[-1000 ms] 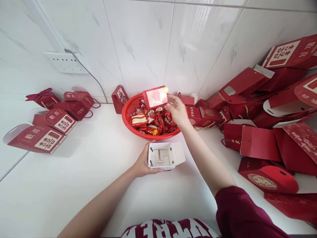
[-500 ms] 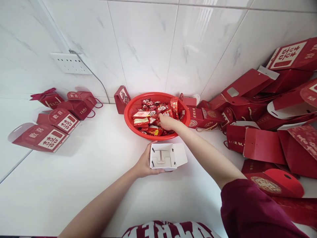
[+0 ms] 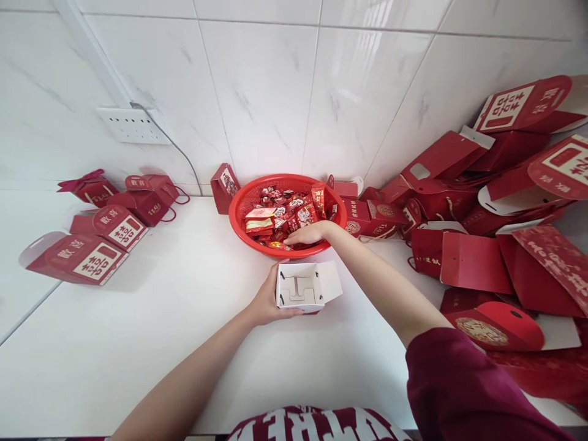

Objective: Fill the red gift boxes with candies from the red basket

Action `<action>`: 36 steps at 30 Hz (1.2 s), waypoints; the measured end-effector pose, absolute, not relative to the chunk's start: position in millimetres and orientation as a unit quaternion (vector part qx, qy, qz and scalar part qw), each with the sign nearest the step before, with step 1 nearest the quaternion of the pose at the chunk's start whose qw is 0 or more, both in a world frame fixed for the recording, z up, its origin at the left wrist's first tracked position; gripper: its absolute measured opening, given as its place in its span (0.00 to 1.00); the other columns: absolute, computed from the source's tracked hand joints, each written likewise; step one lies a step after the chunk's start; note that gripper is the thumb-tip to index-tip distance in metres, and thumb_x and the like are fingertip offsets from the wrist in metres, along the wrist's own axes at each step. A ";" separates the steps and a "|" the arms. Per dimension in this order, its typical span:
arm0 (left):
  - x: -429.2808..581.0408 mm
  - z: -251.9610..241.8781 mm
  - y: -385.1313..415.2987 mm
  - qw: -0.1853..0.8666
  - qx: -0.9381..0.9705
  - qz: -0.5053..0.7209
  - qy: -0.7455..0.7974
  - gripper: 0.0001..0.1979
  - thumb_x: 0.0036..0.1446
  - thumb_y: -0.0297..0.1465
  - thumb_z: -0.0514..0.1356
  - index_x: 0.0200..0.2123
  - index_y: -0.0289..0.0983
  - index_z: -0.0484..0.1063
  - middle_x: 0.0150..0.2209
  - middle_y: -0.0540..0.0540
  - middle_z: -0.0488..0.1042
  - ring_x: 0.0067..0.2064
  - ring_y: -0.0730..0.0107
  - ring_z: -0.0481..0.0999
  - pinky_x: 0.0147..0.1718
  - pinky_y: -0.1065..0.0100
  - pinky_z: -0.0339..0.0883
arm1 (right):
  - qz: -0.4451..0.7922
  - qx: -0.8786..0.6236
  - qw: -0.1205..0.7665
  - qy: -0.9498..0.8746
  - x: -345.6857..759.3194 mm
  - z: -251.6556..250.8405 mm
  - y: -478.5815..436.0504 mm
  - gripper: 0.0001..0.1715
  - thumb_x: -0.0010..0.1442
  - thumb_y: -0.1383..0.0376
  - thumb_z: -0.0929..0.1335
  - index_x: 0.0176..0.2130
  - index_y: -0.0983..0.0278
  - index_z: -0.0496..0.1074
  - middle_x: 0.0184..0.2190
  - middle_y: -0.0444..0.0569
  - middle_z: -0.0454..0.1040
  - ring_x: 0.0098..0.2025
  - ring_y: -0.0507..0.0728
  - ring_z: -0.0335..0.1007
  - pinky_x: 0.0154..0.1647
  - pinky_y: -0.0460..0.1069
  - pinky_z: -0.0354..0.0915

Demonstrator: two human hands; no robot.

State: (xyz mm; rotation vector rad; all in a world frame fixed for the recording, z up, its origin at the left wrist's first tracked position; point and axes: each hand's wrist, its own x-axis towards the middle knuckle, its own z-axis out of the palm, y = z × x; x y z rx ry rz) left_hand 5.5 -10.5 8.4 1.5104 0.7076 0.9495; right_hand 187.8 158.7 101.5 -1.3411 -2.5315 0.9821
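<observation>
My left hand is closed around the side of a small gift box, with the thumb along its near side. The box has a white inside, which shows no contents, and its lid flap stands out to the right. Just beyond it is a red plastic basket with red-wrapped sweets heaped in it. My right hand reaches into the near part of the basket, its fingers stretched out leftward over the sweets. The fingertips touch the wrappers, and some of the fingers are hidden.
Several closed red gift boxes stand at the left. A large pile of red boxes fills the right side. One more red box leans by the basket's left. A tiled wall with a socket strip and cable bounds the white table.
My right hand has moved nearer to me within the basket, and its fingers now stretch out leftward. My left hand still holds the box. The view has shifted slightly.
</observation>
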 end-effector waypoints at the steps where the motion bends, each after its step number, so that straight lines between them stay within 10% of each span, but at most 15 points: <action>1: 5.6 8.2 -10.8 0.576 0.642 0.405 0.301 0.56 0.43 0.36 0.75 0.68 0.44 0.44 0.63 0.35 0.61 0.65 0.45 0.63 0.62 0.42 0.56 | 0.346 -0.440 0.050 -0.827 187.5 100.3 159.3 0.12 0.54 0.53 0.75 0.27 0.57 0.82 0.33 0.44 0.83 0.33 0.56 0.80 0.40 0.47 0.73; 13: 5.8 7.6 -12.5 0.585 0.635 0.408 0.297 0.57 0.43 0.35 0.75 0.68 0.44 0.44 0.62 0.35 0.62 0.64 0.46 0.64 0.62 0.41 0.56 | 0.514 -0.421 0.189 -0.723 197.3 96.1 152.7 0.42 0.67 0.39 0.55 0.32 0.65 0.80 0.34 0.54 0.82 0.34 0.57 0.79 0.38 0.50 0.75; 18: 5.6 6.7 -12.4 0.590 0.630 0.409 0.296 0.57 0.43 0.36 0.75 0.68 0.44 0.44 0.62 0.35 0.62 0.64 0.46 0.64 0.62 0.41 0.56 | 0.486 -0.401 0.265 -0.730 198.1 95.0 152.2 0.40 0.66 0.40 0.58 0.31 0.66 0.80 0.34 0.52 0.82 0.38 0.56 0.78 0.49 0.49 0.70; 36: 3.9 7.1 -11.9 0.586 0.639 0.399 0.297 0.56 0.43 0.33 0.75 0.68 0.45 0.44 0.64 0.35 0.60 0.65 0.44 0.63 0.62 0.42 0.57 | 0.268 -0.505 0.397 -0.718 202.1 95.2 143.7 0.20 0.69 0.54 0.60 0.46 0.65 0.71 0.40 0.52 0.79 0.35 0.55 0.76 0.38 0.49 0.71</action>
